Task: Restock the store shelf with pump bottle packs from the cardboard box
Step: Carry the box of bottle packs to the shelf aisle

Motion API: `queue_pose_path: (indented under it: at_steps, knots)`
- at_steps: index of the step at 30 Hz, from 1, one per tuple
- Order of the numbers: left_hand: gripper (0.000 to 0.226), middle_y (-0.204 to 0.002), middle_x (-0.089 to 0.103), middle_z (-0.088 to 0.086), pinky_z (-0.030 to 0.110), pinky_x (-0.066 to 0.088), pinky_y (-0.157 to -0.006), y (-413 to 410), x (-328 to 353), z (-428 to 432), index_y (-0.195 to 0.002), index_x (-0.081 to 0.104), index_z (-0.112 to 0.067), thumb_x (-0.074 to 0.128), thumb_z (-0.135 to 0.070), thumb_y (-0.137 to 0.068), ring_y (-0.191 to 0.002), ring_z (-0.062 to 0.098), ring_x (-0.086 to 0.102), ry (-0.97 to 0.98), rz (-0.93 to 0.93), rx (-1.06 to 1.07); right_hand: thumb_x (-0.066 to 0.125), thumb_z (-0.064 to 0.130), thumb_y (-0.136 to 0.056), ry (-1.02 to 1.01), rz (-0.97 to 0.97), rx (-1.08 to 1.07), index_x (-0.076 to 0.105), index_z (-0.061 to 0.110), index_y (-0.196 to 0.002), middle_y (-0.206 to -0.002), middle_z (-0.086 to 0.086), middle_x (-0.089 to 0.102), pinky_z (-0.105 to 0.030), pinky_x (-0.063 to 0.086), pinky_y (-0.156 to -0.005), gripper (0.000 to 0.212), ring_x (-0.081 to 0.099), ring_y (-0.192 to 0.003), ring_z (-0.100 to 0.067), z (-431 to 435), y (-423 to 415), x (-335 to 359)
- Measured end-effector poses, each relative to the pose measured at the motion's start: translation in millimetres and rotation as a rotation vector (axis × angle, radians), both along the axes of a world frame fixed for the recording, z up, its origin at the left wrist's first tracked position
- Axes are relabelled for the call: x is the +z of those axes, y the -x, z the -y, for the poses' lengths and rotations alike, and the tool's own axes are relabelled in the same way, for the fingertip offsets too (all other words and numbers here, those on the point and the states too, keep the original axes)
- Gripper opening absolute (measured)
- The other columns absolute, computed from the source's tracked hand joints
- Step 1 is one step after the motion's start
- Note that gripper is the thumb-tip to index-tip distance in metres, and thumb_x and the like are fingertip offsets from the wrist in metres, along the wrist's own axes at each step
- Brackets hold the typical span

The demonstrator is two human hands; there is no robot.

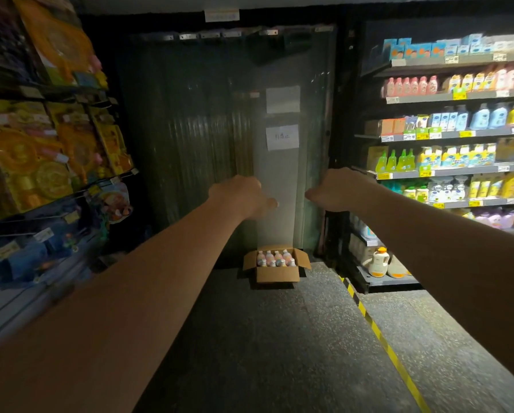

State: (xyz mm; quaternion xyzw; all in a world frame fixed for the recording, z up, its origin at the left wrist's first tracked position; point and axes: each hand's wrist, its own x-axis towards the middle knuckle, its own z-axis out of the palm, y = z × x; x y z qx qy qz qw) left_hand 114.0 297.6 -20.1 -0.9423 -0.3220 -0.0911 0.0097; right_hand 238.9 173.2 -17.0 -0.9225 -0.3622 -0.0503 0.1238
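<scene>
An open cardboard box [277,273] stands on the floor at the far end of the aisle, in front of a grey door. Several pastel pump bottle packs [275,258] fill it. Both my arms stretch forward at chest height, well above and short of the box. My left hand [240,195] and my right hand [337,190] hang with fingers loosely curled downward and hold nothing. The store shelf [446,135] with rows of bottles rises at the right.
Racks of packaged toys [50,150] line the left side. A yellow-and-black striped tape [377,329] runs along the floor at the right. A white jug with an orange cap [379,262] sits on the lowest right shelf. Paper notices [282,137] hang on the door.
</scene>
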Motion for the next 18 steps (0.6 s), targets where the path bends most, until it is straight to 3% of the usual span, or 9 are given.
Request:
queue_pose_path:
  at_steps: [11,14,18]
  knots:
    - [0.064,-0.137,0.053,0.009,0.040,0.042,-0.095,-40,-16,-53,-0.141,0.045,-0.016,0.043,-0.059,-0.093,-0.122,0.028,0.052,0.005,0.000,0.040,0.041,0.050,-0.093,0.037,-0.003,0.002,0.060,0.009,-0.117,-0.113,-0.011,0.063,-0.043,0.050,-0.094,0.051,0.062,-0.100,-0.028,-53,-47,-15]
    - [0.063,-0.134,0.055,0.008,0.036,0.040,-0.085,-64,-17,-61,-0.139,0.047,-0.016,0.044,-0.059,-0.093,-0.118,0.026,0.054,-0.001,-0.010,0.034,0.039,0.052,-0.094,0.055,0.015,-0.001,0.052,0.009,-0.132,-0.129,-0.012,0.058,-0.043,0.047,-0.098,0.058,0.058,-0.113,-0.030,-66,-72,-18]
    - [0.062,-0.134,0.055,0.008,0.034,0.038,-0.080,-105,-13,-74,-0.140,0.046,-0.016,0.043,-0.058,-0.094,-0.117,0.026,0.054,0.014,-0.006,0.049,0.039,0.052,-0.094,0.063,0.022,0.005,0.049,0.011,-0.136,-0.134,-0.011,0.056,-0.042,0.046,-0.099,0.060,0.056,-0.118,-0.030,-85,-116,-17]
